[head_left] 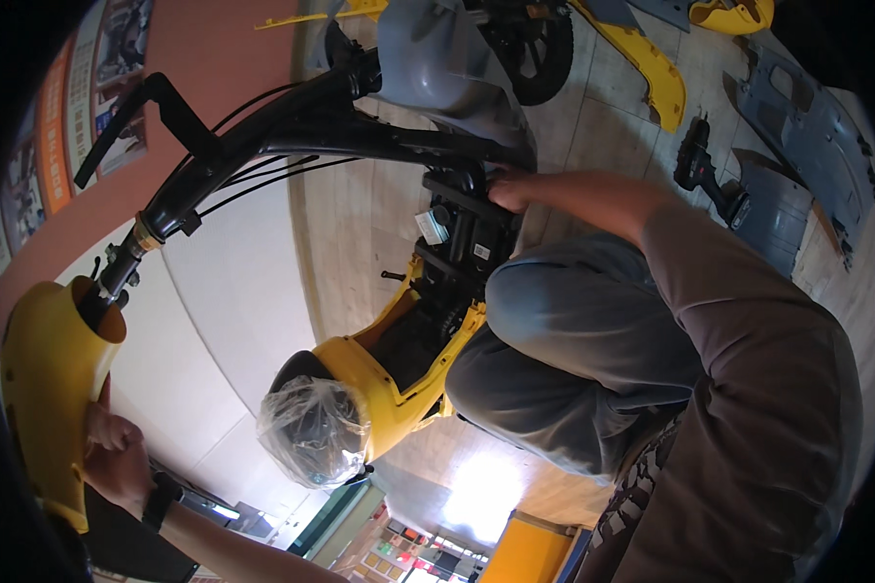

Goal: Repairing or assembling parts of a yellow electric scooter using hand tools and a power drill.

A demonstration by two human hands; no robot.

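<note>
A partly stripped scooter stretches across the view, its black tube frame (292, 121) bare. My left hand (119, 455), at the lower left with a dark band on its wrist, is closed on the edge of a yellow front cover (44, 360) around the steering column. My right hand (508, 189) reaches in at the middle, against the black frame beside the battery bay (467, 233). Its fingertips are hidden there. Next to that hand is a glossy grey body panel (447, 73). A yellow rear body part (384, 418) holds a black end piece wrapped in clear plastic (316, 432).
A black cordless drill (700, 170) lies on the wood-look floor to the right. Grey panels (807, 136) and a yellow trim strip (651, 78) lie around it. A wheel (535, 58) shows at the top. My bent knees (574, 291) are close beside the scooter.
</note>
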